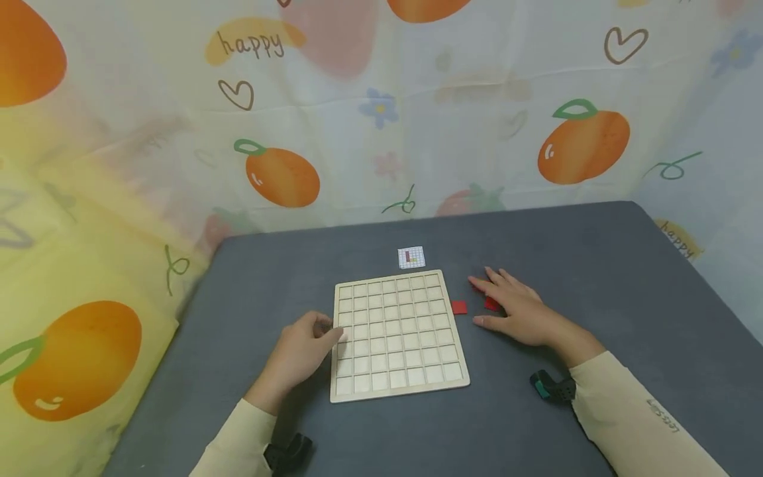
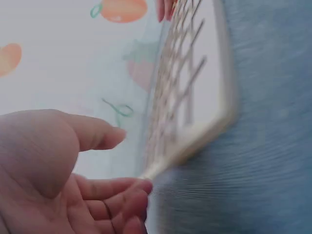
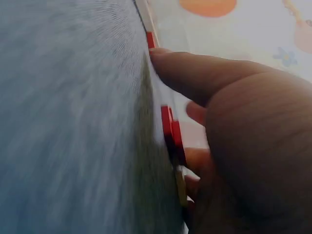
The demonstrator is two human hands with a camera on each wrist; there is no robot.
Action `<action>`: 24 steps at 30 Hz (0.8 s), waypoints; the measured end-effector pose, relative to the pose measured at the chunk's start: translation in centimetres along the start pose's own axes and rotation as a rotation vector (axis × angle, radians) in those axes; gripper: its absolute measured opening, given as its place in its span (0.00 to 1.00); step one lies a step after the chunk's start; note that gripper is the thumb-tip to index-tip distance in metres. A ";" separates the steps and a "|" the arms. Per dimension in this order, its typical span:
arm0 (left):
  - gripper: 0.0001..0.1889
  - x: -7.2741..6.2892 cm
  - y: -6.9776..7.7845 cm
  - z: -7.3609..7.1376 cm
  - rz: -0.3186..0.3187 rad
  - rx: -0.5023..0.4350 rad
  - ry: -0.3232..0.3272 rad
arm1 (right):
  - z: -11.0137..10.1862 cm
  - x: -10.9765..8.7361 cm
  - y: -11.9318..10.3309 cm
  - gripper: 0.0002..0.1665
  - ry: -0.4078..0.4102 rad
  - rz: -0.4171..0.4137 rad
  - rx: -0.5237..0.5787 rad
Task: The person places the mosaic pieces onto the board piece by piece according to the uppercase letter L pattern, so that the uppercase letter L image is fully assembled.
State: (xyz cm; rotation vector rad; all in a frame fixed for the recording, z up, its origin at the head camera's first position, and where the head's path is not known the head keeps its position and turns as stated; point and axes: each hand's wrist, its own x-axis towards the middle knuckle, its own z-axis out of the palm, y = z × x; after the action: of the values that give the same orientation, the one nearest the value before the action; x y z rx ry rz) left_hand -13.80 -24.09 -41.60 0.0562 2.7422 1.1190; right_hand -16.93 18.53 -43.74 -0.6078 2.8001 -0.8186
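Observation:
A pale wooden grid board (image 1: 398, 334) with rows of square recesses lies in front of me. My left hand (image 1: 304, 351) is at its left edge. In the left wrist view the fingertips (image 2: 142, 186) meet the board's edge while the thumb is raised apart from them. Right of the board, my right hand (image 1: 521, 313) spreads its fingers low over the table. Beneath it is a red piece (image 1: 491, 303), partly hidden. Another red square piece (image 1: 459, 307) lies against the board's right edge. The right wrist view also shows a yellowish piece (image 3: 181, 187) under the fingers.
Beyond the board's far edge lies a small white card (image 1: 411, 258) printed with a grid and coloured blocks. Dark grey cloth covers the table (image 1: 286, 258). A patterned curtain (image 1: 429, 152) hangs behind it and along the left. Each wrist carries a black strap mount (image 1: 554, 387).

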 end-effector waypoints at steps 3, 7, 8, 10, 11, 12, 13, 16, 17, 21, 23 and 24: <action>0.23 0.2 2.1 0.5 0.094 0.119 0.001 | -0.9 -1.6 0.6 0.53 -0.026 0.023 -0.001; 0.22 0.3 5.2 1.5 0.243 0.189 -0.095 | -1.6 -3.6 1.4 0.58 -0.066 0.028 -0.004; 0.22 0.3 5.9 1.8 0.282 0.205 -0.124 | -1.8 -4.0 1.6 0.59 -0.071 0.034 -0.002; 0.22 0.4 7.1 2.5 0.366 0.255 -0.174 | -2.3 -4.7 1.9 0.60 -0.078 0.053 0.001; 0.21 0.5 7.6 2.9 0.410 0.283 -0.194 | -2.5 -5.0 2.0 0.60 -0.081 0.065 -0.003; 0.21 0.5 8.0 3.2 0.453 0.308 -0.211 | -2.6 -5.3 2.1 0.60 -0.085 0.075 -0.009; 0.21 0.5 8.4 3.6 0.487 0.336 -0.225 | -2.8 -5.6 2.1 0.60 -0.090 0.077 -0.021; 0.21 0.3 9.0 4.5 0.573 0.409 -0.250 | -2.8 -6.3 2.1 0.60 -0.123 0.091 -0.047; 0.21 0.2 9.1 4.7 0.590 0.427 -0.255 | -2.8 -6.6 2.1 0.61 -0.134 0.093 -0.055; 0.20 -0.1 9.0 4.9 0.631 0.478 -0.266 | -2.8 -7.4 1.7 0.65 -0.157 0.123 -0.082; 0.20 -0.1 8.7 4.7 0.634 0.481 -0.264 | -3.0 -7.6 1.5 0.65 -0.149 0.128 -0.081; 0.19 -0.1 8.5 4.5 0.635 0.480 -0.261 | -3.0 -7.6 1.3 0.65 -0.147 0.127 -0.078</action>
State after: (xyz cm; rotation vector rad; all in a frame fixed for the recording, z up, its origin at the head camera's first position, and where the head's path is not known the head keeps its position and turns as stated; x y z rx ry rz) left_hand -13.16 -14.93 -38.82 1.1076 2.7336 0.4616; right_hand -11.32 24.24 -41.64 -0.4749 2.7142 -0.6166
